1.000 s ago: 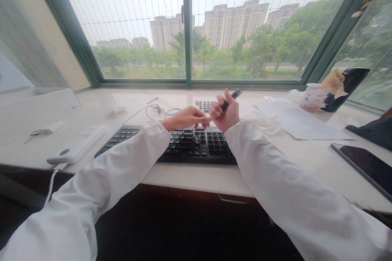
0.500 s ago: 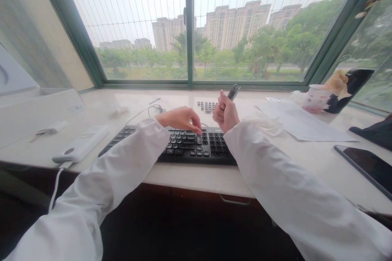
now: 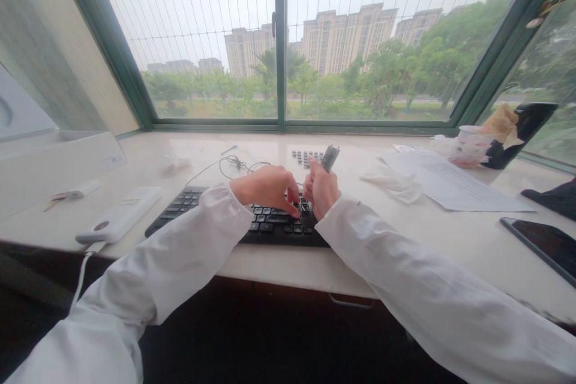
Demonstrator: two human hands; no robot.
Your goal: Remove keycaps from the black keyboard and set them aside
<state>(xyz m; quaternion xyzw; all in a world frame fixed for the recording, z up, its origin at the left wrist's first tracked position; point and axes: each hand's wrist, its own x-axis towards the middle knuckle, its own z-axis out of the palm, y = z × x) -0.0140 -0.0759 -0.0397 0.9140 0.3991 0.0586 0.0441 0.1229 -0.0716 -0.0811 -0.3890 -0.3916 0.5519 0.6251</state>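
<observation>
Hands [image 3: 293, 192] over keyboard [image 3: 180, 207], (tissue [image 3: 398, 186] beside), papers [image 3: 443, 183]

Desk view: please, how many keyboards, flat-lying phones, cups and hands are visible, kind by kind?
Keyboard: 1
Flat-lying phone: 1
Cup: 1
Hands, left hand and right hand: 2
Total: 5

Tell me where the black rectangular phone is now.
In the head view, the phone lies at the far right on the glossy white desk, nearer than the white printed paper sheet, right of the white right sleeve.
</observation>
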